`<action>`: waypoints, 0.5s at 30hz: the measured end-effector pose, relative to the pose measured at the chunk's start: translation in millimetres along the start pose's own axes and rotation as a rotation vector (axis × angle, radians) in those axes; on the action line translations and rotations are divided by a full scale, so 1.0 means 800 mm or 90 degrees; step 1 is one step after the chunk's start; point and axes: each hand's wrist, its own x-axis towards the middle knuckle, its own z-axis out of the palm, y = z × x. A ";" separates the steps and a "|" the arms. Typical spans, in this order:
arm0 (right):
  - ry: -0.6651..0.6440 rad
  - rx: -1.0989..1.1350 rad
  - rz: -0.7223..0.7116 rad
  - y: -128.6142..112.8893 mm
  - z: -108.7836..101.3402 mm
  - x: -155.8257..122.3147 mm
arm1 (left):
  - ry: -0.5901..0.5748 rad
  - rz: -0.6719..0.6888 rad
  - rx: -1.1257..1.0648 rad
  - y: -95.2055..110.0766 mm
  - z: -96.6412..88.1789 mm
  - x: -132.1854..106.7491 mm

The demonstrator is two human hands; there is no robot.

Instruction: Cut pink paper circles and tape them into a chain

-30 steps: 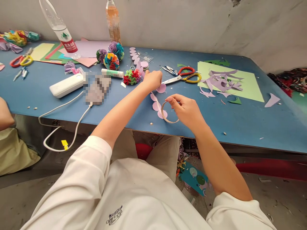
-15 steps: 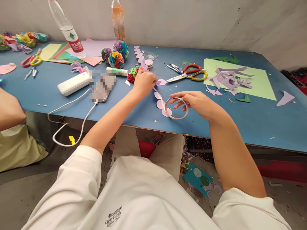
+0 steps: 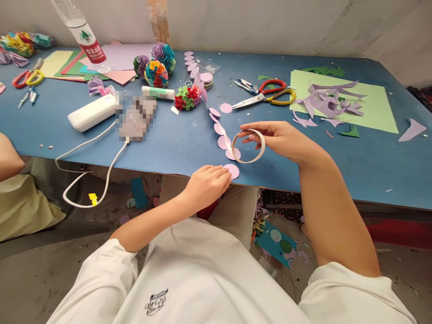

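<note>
My right hand [image 3: 278,137] has its fingers closed on the rim of a roll of tape [image 3: 251,160], which stands on edge above the blue tabletop. A strip of tape runs from the roll along a row of light purple paper circles [image 3: 223,142] that trails toward the back of the table. Near the front edge, my left hand [image 3: 209,185] has its fingertips on a single purple paper circle [image 3: 231,171], just in front of the row's last circle. Another loose purple circle [image 3: 226,108] lies by the tips of the scissors [image 3: 263,96].
Left of the row are a red and green paper flower [image 3: 188,98], a glue stick [image 3: 158,92], a white power bank [image 3: 92,112] and a cabled phone [image 3: 137,118]. Purple scraps [image 3: 324,100] lie on light green paper [image 3: 381,112]. A bottle [image 3: 90,47] stands behind. Another person's arm [image 3: 9,157] shows at left.
My left hand has come from the middle of the row down to the table's front edge, where a circle now lies under its fingertips. My right hand still holds the tape roll.
</note>
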 end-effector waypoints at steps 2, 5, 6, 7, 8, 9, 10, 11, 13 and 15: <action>0.051 -0.042 -0.023 0.005 0.008 -0.001 | -0.004 0.021 -0.004 0.008 0.008 0.003; 0.116 -0.137 -0.093 0.010 0.018 -0.002 | -0.014 0.039 0.014 0.019 0.012 0.006; 0.136 -0.172 -0.126 0.010 0.020 -0.001 | -0.016 0.037 0.020 0.022 0.013 0.006; 0.154 -0.203 -0.161 0.010 0.022 -0.001 | -0.017 0.034 0.025 0.024 0.014 0.006; 0.169 -0.226 -0.196 0.010 0.024 -0.001 | -0.017 0.030 0.027 0.026 0.015 0.006; 0.177 -0.241 -0.230 0.010 0.026 0.000 | -0.019 0.025 0.027 0.027 0.015 0.005; 0.176 -0.247 -0.256 0.009 0.027 -0.001 | -0.022 0.019 0.026 0.028 0.016 0.004; 0.167 -0.248 -0.275 0.008 0.028 -0.002 | -0.025 0.013 0.025 0.029 0.016 0.003; 0.141 -0.250 -0.285 0.007 0.031 -0.005 | -0.031 0.000 0.020 0.030 0.017 0.001; 0.128 -0.248 -0.270 0.007 0.033 -0.008 | -0.031 -0.011 0.014 0.031 0.018 0.000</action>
